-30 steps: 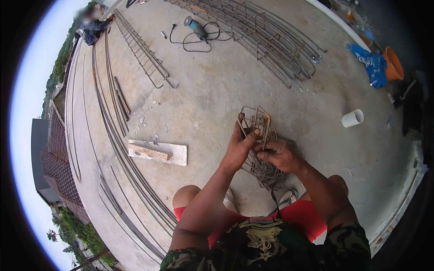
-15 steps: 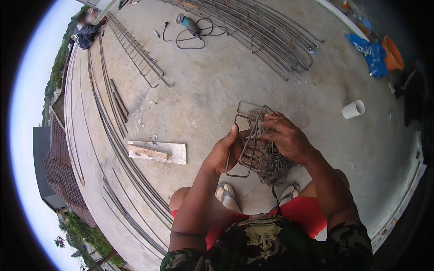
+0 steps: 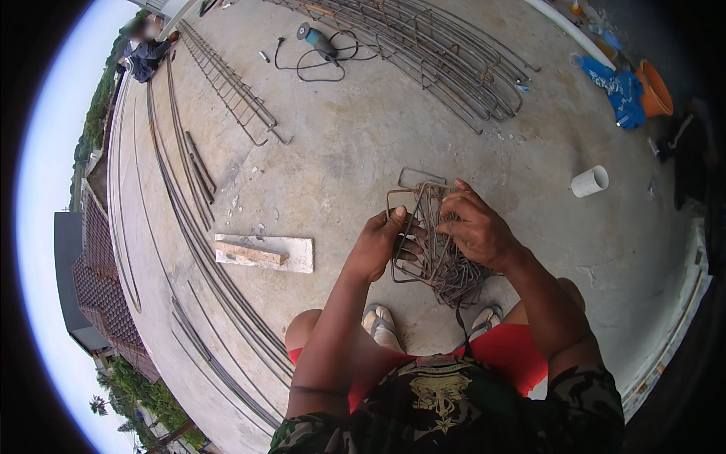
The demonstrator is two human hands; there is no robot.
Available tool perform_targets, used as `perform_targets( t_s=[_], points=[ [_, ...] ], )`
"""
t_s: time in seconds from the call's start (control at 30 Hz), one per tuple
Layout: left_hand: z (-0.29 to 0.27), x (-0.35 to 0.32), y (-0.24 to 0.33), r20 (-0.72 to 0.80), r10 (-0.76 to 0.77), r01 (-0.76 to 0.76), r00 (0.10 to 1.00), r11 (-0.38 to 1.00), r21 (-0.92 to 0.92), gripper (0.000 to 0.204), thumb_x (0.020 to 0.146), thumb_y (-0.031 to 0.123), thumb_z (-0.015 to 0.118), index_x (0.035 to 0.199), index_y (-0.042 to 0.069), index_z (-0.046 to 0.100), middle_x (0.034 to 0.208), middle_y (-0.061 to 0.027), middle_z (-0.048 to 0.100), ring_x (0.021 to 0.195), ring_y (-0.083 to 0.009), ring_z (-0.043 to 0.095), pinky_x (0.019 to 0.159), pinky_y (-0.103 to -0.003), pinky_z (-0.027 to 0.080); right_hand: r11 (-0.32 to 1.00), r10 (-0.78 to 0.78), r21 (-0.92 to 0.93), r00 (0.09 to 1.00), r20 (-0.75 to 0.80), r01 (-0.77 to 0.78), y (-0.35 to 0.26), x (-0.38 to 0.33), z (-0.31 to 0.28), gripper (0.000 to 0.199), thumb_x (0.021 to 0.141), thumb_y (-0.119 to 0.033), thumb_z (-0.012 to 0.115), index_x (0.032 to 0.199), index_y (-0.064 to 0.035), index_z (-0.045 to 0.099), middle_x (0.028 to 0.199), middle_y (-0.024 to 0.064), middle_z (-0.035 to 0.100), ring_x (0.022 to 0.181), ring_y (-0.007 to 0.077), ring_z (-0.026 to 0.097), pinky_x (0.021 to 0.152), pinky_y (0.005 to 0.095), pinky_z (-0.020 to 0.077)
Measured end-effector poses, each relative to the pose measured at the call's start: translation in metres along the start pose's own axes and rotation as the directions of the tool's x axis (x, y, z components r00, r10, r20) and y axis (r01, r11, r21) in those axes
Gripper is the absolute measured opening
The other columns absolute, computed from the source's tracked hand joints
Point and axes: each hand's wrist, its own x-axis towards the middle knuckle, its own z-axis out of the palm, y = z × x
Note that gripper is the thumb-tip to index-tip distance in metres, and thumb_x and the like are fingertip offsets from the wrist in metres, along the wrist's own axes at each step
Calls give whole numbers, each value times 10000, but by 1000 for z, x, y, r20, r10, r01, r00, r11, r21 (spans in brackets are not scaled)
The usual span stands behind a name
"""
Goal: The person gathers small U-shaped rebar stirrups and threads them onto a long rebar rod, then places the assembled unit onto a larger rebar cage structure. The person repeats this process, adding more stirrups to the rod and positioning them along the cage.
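Seemingly upright rebar stirrups [image 3: 423, 227], both hands.

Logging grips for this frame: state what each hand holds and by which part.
Both hands hold one bundle of bent steel stirrups. The left hand grips its left side bars; the right hand clasps the upper right edge, fingers curled over the wires.

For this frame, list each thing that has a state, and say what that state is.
Bundle of bent wire stirrups: lifted off the floor, held in both hands.
Left hand: closed on the bundle's left edge.
Right hand: closed over the bundle's top right.
Angle grinder: lying on the concrete, cord loose.
White cup: tipped on its side.
Wooden board: flat on the floor.
Orange bucket: tilted, mouth partly hidden.
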Motion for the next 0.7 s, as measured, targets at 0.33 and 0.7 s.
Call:
perform_targets(
  t_s=[0.33,0.7],
  points=[
    [-7,-11,15,135,-39,53,990,993,-107,385,1014,389,467,1106,21,534,721,-93,585,531,-180,556,495,-308,499,998,-61,27,997,43,60,-8,4,0,127,733,-15,676,843,-69,711,1098,75,601,1218,260,514,1151,480,326],
    [-3,-1,6,-69,115,-133,991,916,-378,328,1010,208,442,1283,27,450,825,-62,541,672,-176,529,650,-348,503,898,242,348,963,122,-269,-32,-12,52,226,876,-210,676,1037,-53,662,984,114,659,934,306,634,812,413,488]
  ],
)
